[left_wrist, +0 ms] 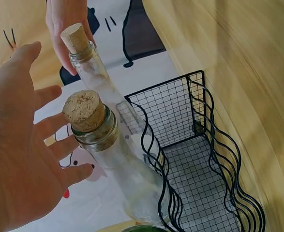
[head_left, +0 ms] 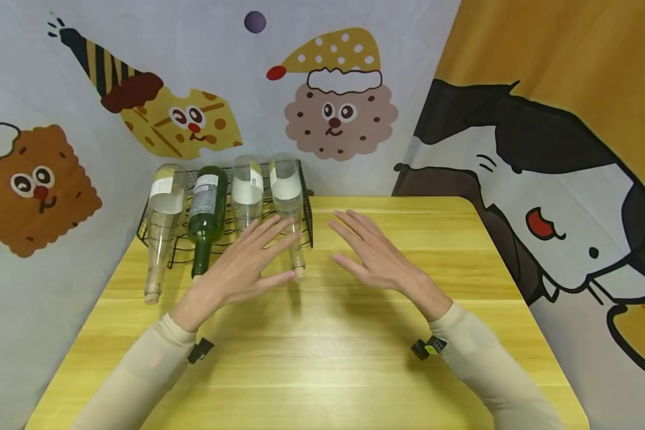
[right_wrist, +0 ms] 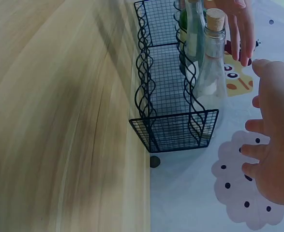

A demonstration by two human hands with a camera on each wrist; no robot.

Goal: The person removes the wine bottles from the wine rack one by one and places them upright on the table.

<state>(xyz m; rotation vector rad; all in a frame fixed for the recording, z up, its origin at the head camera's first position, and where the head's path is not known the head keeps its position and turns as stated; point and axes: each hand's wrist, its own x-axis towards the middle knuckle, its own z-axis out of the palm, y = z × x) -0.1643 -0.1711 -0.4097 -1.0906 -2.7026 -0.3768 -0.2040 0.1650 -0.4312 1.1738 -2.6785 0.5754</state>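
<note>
A black wire wine rack (head_left: 309, 221) at the table's back left carries a row of bottles lying with their necks toward me. Far left is a clear corked bottle (head_left: 163, 230), beside it a green bottle (head_left: 203, 206). Two more clear bottles follow, a middle one (head_left: 247, 188) and a rightmost one (head_left: 286, 179). My left hand (head_left: 247, 263), fingers spread, hovers over the necks and hides part of them. In the left wrist view, its fingers are beside a corked clear bottle (left_wrist: 127, 169), not wrapped round it. My right hand (head_left: 373, 254) is held empty with spread fingers, right of the rack.
The yellow wooden table (head_left: 322, 364) meets a cartoon-printed cloth (head_left: 258, 89) behind and at both sides. Under the bottles, the rack's lower wire mesh tier (right_wrist: 166, 77) shows in the right wrist view. A dark round object (right_wrist: 155, 161) sits by the rack's end.
</note>
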